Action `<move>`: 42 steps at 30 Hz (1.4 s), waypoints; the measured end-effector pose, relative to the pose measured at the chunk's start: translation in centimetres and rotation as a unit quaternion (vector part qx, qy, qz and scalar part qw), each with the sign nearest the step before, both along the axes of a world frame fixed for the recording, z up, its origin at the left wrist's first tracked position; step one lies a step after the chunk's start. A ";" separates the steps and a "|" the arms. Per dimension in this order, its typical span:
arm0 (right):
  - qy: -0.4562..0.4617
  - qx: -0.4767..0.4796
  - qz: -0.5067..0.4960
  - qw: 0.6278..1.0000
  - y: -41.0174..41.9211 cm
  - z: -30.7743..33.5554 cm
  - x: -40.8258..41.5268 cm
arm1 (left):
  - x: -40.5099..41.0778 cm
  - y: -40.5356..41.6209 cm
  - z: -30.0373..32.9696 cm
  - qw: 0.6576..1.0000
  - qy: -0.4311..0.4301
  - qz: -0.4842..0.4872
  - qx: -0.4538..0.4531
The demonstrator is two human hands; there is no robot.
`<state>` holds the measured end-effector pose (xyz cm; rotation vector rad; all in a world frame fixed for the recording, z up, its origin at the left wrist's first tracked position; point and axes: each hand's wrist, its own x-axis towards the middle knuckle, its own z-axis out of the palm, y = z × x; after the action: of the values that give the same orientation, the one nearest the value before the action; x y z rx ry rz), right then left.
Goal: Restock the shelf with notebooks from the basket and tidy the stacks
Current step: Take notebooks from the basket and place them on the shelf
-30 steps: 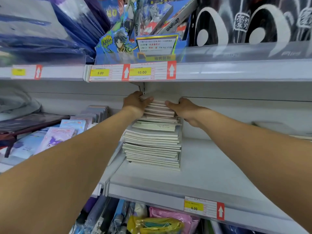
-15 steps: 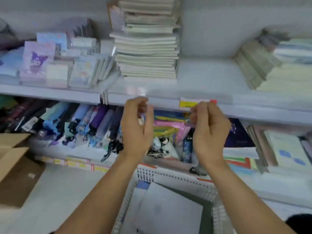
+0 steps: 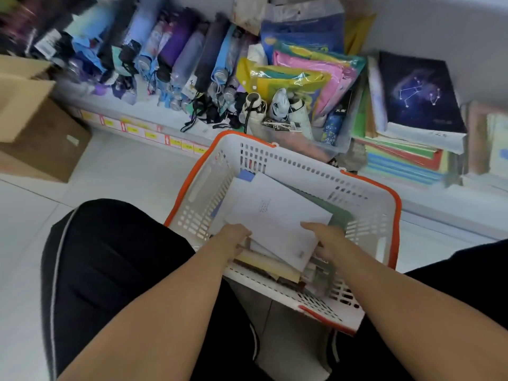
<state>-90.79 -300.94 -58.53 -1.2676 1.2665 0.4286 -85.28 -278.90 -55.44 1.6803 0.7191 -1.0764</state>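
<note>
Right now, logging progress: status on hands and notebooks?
Both hands in basket. Left hand and right hand gripping white notebook. Nothing blocking.

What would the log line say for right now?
step: pickup | both hands: left hand, right hand on notebooks | in basket

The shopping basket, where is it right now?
In the head view the basket sits centre-right on the floor between the person's knees, before the bottom shelf of umbrellas, both hands inside it.
</note>
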 end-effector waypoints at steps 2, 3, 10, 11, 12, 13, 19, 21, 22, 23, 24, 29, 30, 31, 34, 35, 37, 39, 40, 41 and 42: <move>-0.024 0.054 -0.054 0.997 0.5 0.9 0.0 | -0.7 -0.2 0.4 0.998 0.015 0.059 -0.016; -0.041 0.043 -0.044 0.997 0.9 1.3 0.0 | -1.0 -0.4 1.0 0.993 0.014 0.105 -0.044; -0.448 -0.164 0.305 0.824 3.2 12.9 4.2 | 3.1 -0.5 6.9 0.888 0.006 0.261 -0.378; -0.488 -0.186 0.402 0.752 3.9 14.7 4.4 | 3.8 -0.3 8.2 0.865 -0.019 0.260 -0.430; -0.496 -0.195 0.469 0.704 4.3 16.2 4.4 | 4.2 0.0 9.3 0.848 -0.048 0.263 -0.458; -0.481 -0.187 0.516 0.684 4.3 17.1 4.4 | 4.7 0.3 10.2 0.855 -0.082 0.256 -0.443; -0.135 -0.025 0.276 0.951 -0.6 11.6 3.0 | 2.8 1.6 11.6 0.922 -0.385 0.023 0.033; 0.002 -0.070 0.238 0.969 0.5 8.0 0.5 | 1.6 2.3 11.3 0.892 -0.433 -0.065 0.112; 0.047 -0.026 0.228 0.972 1.7 6.5 -0.7 | 1.4 2.7 11.1 0.886 -0.438 -0.082 0.129; 0.075 0.025 0.205 0.976 2.7 5.2 -1.6 | 1.2 3.0 10.9 0.887 -0.434 -0.081 0.137; 0.083 0.059 0.178 0.979 3.5 4.3 -2.2 | 0.9 3.2 10.8 0.891 -0.427 -0.067 0.141; 0.035 0.132 0.083 0.987 5.8 4.0 -1.7 | -1.3 3.8 10.2 0.899 -0.406 -0.077 0.146; 0.009 0.154 0.051 0.987 6.2 4.3 -1.3 | -1.6 3.8 10.1 0.896 -0.390 -0.103 0.185; -0.020 0.161 0.032 0.986 6.3 5.0 -0.9 | -1.7 3.8 10.1 0.894 -0.378 -0.112 0.214; -0.105 0.062 0.058 0.991 5.7 8.1 1.6 | -0.8 4.6 10.5 0.910 -0.351 -0.067 0.210; -0.138 -0.018 0.087 0.986 5.1 10.1 2.6 | -0.3 5.1 10.8 0.915 -0.346 -0.049 0.202; -0.209 -0.170 0.144 0.952 3.9 15.8 4.3 | 0.6 6.0 11.4 0.924 -0.337 -0.004 0.181; -0.263 -0.252 0.150 0.919 2.5 21.9 4.8 | 1.1 6.5 12.5 0.922 -0.344 0.023 0.176; -0.285 -0.256 0.125 0.915 1.8 24.8 4.4 | 1.2 6.6 13.1 0.914 -0.358 0.013 0.191; -0.310 -0.249 0.083 0.914 0.9 27.2 3.7 | 1.2 6.5 13.6 0.899 -0.378 -0.016 0.218; -0.335 -0.234 0.044 0.912 0.1 29.1 2.7 | 1.0 6.3 14.2 0.882 -0.400 -0.056 0.244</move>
<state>-88.06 -300.85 -29.41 -1.6868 0.7319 -0.2701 -84.26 -272.60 -41.28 2.3823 0.3483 -0.1777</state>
